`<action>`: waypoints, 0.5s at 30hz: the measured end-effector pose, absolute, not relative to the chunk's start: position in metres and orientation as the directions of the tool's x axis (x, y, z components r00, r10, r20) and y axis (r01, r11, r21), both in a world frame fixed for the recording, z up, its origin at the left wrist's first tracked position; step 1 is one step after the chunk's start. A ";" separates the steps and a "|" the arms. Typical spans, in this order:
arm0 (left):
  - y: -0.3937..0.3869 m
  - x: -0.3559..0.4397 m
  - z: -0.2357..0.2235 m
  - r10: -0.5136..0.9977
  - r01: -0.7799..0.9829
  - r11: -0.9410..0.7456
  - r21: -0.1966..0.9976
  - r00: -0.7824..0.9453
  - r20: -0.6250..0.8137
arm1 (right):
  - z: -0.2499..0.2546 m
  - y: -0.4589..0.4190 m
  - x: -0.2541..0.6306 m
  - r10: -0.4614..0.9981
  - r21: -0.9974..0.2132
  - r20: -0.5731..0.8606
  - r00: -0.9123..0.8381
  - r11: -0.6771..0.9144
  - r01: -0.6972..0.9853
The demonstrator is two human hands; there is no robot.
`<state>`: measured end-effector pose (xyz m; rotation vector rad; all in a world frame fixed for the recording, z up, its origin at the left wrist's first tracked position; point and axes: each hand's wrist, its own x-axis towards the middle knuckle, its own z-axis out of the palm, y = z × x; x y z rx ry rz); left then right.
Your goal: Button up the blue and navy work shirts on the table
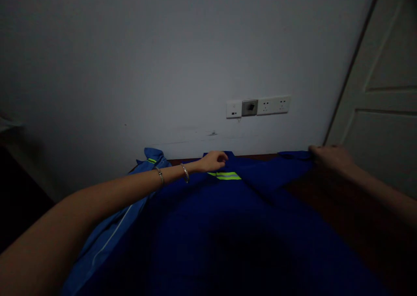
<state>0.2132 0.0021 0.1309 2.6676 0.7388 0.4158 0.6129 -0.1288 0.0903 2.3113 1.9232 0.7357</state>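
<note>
A dark blue work jacket [202, 209] lies spread out in front of me, with a yellow-green and silver reflective strip [230, 175] near its top. My left hand [215, 160] hovers over the upper part of the jacket, its fingers loosely curled and a small gap before the thumb; nothing shows in it. At the right, my right hand [334, 157] grips the end of the jacket's outstretched sleeve [289, 168]. The lower part of the jacket fades into deep shadow.
A lighter blue garment [114, 235] with a pale stripe lies at the left, partly under my left arm. Behind rises a pale wall [163, 70] with a row of sockets [273, 105]. A panelled door [384, 126] stands at the right. Dark reddish-brown surface [325, 196] shows beside the jacket.
</note>
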 end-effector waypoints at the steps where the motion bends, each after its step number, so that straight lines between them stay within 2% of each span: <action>1: -0.007 0.224 0.124 0.481 0.397 -0.831 0.389 0.865 0.143 | 0.085 -0.143 0.641 0.909 0.317 0.360 0.208 -0.330 0.889; 4: -0.042 0.254 0.097 0.271 0.254 -0.887 0.386 0.963 -0.011 | 0.067 -0.178 0.696 0.807 0.202 0.355 0.472 -0.560 0.804; 6: -0.067 0.268 0.075 0.114 0.149 -0.909 0.390 0.987 -0.111 | 0.058 -0.192 0.705 0.777 0.161 0.338 0.531 -0.604 0.781; 9: -0.098 0.278 0.046 0.007 0.094 -0.908 0.409 0.978 -0.210 | 0.054 -0.196 0.686 0.851 0.184 0.318 0.418 -0.488 0.853; 13: -0.114 0.284 0.025 0.037 0.140 -0.884 0.447 0.972 -0.232 | 0.068 -0.185 0.630 0.923 0.214 0.273 0.270 -0.332 0.919; 15: -0.106 0.289 0.028 0.048 0.187 -0.828 0.529 0.963 -0.266 | 0.081 -0.176 0.599 0.953 0.184 0.266 0.144 -0.197 0.963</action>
